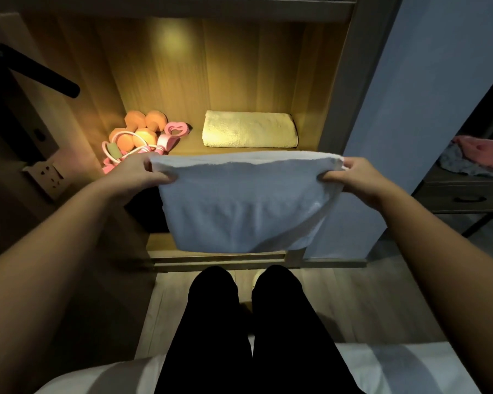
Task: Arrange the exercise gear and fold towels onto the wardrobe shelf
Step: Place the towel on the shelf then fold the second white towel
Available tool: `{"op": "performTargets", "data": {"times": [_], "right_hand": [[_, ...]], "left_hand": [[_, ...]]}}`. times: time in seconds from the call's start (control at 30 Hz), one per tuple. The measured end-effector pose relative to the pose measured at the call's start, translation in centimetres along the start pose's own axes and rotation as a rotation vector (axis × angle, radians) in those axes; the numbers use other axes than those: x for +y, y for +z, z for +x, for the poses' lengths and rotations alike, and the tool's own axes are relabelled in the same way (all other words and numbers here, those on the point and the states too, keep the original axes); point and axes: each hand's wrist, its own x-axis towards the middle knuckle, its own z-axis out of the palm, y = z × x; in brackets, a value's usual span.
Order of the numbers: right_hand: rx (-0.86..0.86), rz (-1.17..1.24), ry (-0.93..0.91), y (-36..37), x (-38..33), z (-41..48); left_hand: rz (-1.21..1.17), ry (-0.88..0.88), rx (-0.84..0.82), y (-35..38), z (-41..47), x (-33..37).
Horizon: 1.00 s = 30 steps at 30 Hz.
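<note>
Both hands' fingers pinch white towel (245, 206) top corners: left hand (143, 174), right hand (350, 177).

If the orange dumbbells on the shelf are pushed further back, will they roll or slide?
Probably slide, not roll: the orange dumbbells seem to have faceted heads resting flat on the shelf. The pink cord looped over the nearer one would likely drag along. Their weight cannot be judged here.

The wardrobe (182, 66) is lit warmly inside; a wood floor (353, 302) and a dark drawer unit (464, 194) are seen at right.
</note>
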Motion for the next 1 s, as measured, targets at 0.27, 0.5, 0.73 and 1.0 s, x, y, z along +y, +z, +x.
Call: {"op": "performTargets", "data": {"times": [0.27,0.5,0.73,1.0], "right_hand": [[-0.193,0.23,0.291,-2.7,-2.4,-0.8],[-0.2,0.138,0.746,4.1,8.0,-2.7],[-0.082,0.054,0.797,12.4,15.6,-5.9],[0.211,0.008,0.658,13.3,16.8,-4.7]], "left_hand": [[-0.426,-0.234,-0.183,-0.8,-2.5,3.5],[-0.27,-0.65,-0.237,6.0,-3.7,-6.0],[-0.102,-0.868,-0.215,14.2,-6.8,-14.9],[0.242,-0.688,0.114,15.6,-5.1,-15.5]]}}
